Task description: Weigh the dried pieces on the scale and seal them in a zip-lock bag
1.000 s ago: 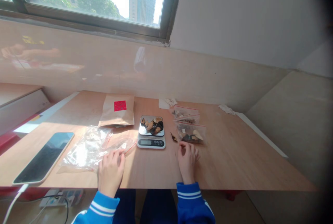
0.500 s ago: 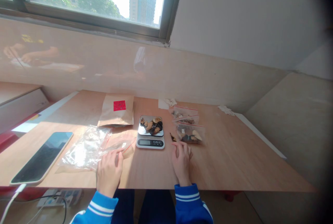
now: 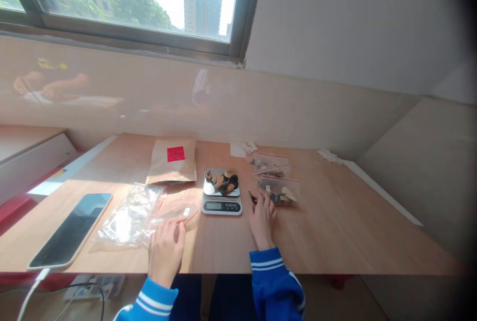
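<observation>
Left hand [image 3: 166, 251] lies half-open, fingertips on plastic bag [image 3: 173, 210]; right hand [image 3: 263, 220] curls loosely, hold unclear; scale [image 3: 221, 205] sits between both for reach

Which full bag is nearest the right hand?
The front zip bag with pale chunks, right by the right hand; the other filled bag sits behind it, farther away.

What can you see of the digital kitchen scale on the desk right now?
The digital kitchen scale lies flat on the wooden desk. It has a shiny, reflective, rectangular platform behind a pale front panel with a dark display and small buttons; the reading is too small to read. A heap of dark and tan dried pieces rests on the platform. The right hand is close to its right side but does not touch it.
</observation>
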The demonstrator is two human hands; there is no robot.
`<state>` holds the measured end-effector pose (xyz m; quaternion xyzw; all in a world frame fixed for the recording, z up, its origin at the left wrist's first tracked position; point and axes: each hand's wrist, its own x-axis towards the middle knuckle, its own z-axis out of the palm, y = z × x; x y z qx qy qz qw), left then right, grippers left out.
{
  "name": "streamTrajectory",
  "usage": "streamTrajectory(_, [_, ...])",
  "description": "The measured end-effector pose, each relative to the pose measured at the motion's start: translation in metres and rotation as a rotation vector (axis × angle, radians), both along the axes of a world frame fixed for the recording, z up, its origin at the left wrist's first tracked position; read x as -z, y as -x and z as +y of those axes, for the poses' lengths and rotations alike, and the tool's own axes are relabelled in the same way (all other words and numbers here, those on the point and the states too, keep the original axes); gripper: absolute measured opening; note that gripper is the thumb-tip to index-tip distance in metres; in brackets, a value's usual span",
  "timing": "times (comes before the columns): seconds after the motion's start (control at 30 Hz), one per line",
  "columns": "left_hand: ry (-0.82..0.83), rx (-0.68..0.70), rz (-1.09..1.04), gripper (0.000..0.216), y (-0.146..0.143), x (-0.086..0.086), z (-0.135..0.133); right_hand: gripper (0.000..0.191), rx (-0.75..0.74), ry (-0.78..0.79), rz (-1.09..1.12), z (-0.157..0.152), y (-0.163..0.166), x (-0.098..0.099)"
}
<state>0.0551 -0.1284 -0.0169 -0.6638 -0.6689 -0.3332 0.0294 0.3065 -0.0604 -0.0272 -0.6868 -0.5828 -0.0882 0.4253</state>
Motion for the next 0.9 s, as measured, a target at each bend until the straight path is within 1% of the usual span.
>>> streamTrajectory(0.1, [0.010,0.005,0.011,0.026,0.000,0.000,0.000,0.028,-0.055,-0.002,-0.054,-0.001,-0.018,-0.005])
streamTrajectory(0.17, [0.014,0.011,0.007,0.025,0.001,0.001,0.001,0.021,-0.067,-0.007,-0.077,-0.006,-0.020,-0.012])
streamTrajectory(0.2, [0.016,0.012,0.004,0.024,0.001,0.002,0.001,0.020,-0.073,-0.010,-0.081,-0.009,-0.019,-0.015])
streamTrajectory(0.23, [0.018,0.010,0.000,0.025,0.002,0.002,0.001,0.023,-0.084,-0.014,-0.083,-0.011,-0.016,-0.019])
streamTrajectory(0.27, [0.021,0.010,-0.002,0.025,0.002,0.003,0.001,0.027,-0.099,-0.017,-0.085,-0.013,-0.011,-0.022])
streamTrajectory(0.33, [0.025,0.013,-0.001,0.025,0.002,0.004,0.001,0.025,-0.150,-0.020,-0.097,-0.015,0.002,-0.027])
streamTrajectory(0.47, [0.027,0.011,0.001,0.026,0.002,0.006,0.000,0.024,-0.374,-0.033,-0.087,-0.016,0.041,-0.035])
streamTrajectory(0.53, [0.030,0.014,-0.003,0.027,0.002,0.006,0.000,0.023,-0.434,-0.055,-0.065,-0.014,0.059,-0.037])
streamTrajectory(0.67, [0.043,0.033,-0.008,0.027,0.003,0.006,0.000,0.019,-0.437,-0.097,-0.096,-0.005,0.079,-0.035])
streamTrajectory(0.77, [0.044,0.033,-0.006,0.026,0.003,0.005,-0.001,0.019,-0.415,-0.110,-0.146,0.002,0.081,-0.031])
streamTrajectory(0.9, [0.024,0.035,-0.008,0.025,0.002,0.007,0.000,0.021,-0.384,-0.084,-0.204,0.005,0.079,-0.026])
